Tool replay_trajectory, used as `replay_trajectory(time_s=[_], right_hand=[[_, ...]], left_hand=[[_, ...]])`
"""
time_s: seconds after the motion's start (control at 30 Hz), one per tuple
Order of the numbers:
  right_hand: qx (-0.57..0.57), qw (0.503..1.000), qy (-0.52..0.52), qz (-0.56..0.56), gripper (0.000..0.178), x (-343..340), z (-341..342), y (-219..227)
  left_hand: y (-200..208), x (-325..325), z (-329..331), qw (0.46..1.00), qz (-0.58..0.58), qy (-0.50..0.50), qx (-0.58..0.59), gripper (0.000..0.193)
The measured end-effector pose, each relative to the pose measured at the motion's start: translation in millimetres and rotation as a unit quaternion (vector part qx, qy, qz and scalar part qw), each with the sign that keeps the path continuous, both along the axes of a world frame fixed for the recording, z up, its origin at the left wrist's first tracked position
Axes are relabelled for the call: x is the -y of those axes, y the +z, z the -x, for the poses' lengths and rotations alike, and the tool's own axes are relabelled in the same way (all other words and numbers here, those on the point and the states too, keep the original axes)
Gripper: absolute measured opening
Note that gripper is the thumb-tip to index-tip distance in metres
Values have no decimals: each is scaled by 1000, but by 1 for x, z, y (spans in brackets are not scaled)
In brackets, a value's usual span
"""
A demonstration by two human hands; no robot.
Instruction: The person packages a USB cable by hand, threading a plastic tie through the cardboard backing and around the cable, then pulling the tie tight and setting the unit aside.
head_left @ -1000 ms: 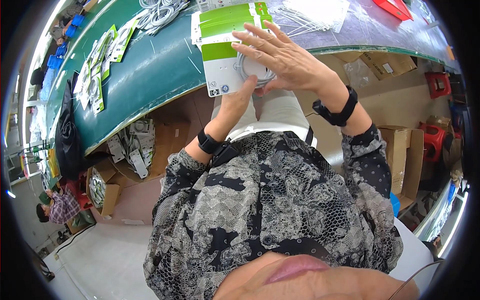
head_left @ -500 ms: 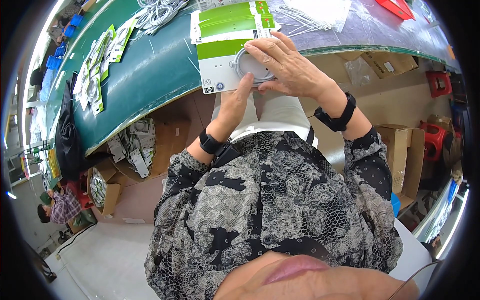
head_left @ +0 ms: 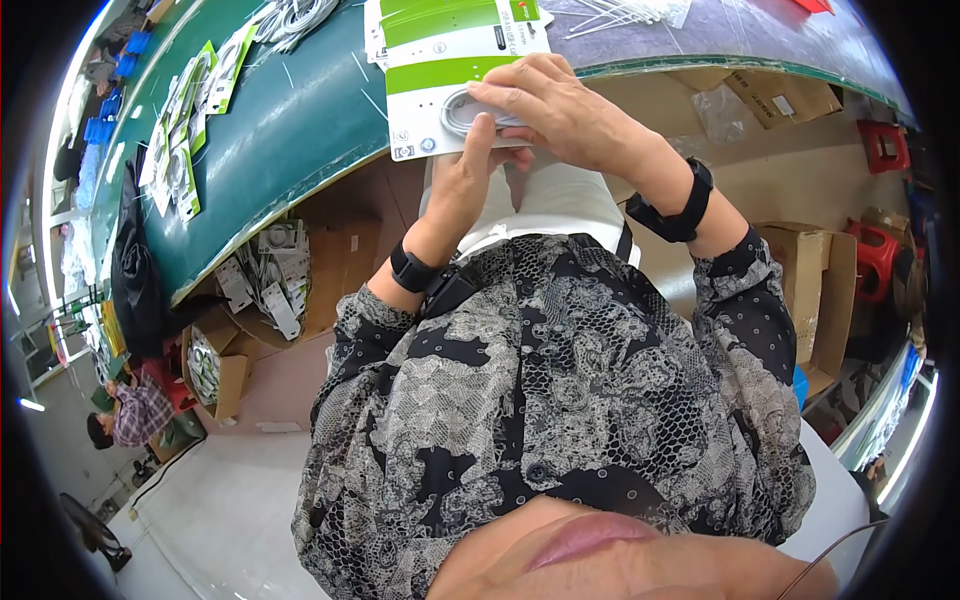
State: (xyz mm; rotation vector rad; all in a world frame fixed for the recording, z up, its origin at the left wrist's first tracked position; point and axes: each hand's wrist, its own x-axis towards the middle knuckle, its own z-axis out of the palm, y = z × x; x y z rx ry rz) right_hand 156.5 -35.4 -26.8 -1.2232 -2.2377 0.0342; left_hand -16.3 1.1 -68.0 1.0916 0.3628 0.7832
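Observation:
A white and green packaging card (head_left: 408, 112) lies at the table's near edge, its lower part reaching over that edge. On it sits a coiled light grey cable (head_left: 455, 117). My left hand (head_left: 462, 185) grips the card's near edge, its thumb pressing the coil from above and its fingers underneath. From the right, my right hand (head_left: 565, 112) is closed over the coil's right side, hiding that part of the cable. Whether a tie passes through the card cannot be seen. Just beyond lies a stack of similar cards (head_left: 440, 25).
Carded cables (head_left: 185, 135) lie in a pile on the green table (head_left: 290, 130) at left, with loose grey coils (head_left: 295, 20) behind. White cable ties (head_left: 610, 15) lie at far right. Cartons (head_left: 215, 375) with cables stand below; red stools (head_left: 870, 260) are at right.
The whole view has shifted, so the table and card appear higher. The coil looks flatter under my fingers, and my left fingertips now show beneath the card's near edge.

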Motion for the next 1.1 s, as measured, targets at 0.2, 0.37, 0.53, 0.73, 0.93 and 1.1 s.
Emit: replay_trajectory(time_s=[0.2, 0.37, 0.53, 0.73, 0.93, 1.1], right_hand=[[-157, 987, 23, 4, 41, -7, -15, -22], [-162, 987, 9, -11, 26, -6, -10, -24], [-269, 958, -88, -48, 15, -21, -48, -24], [34, 954, -283, -95, 12, -44, -137, -44], [71, 971, -191, -128, 8, -58, -143, -42], [-128, 980, -153, 5, 13, -55, -119, -26]], left_hand=[[1, -4, -5, 994, 20, 36, -97, 36], [-7, -6, -9, 991, -3, 67, -113, 34], [1, -8, -6, 989, -20, 87, -121, 33], [7, -12, -8, 990, -5, 88, -112, 32], [6, -12, -8, 989, 5, 92, -114, 31], [7, -17, -12, 986, 0, 115, -120, 30]])
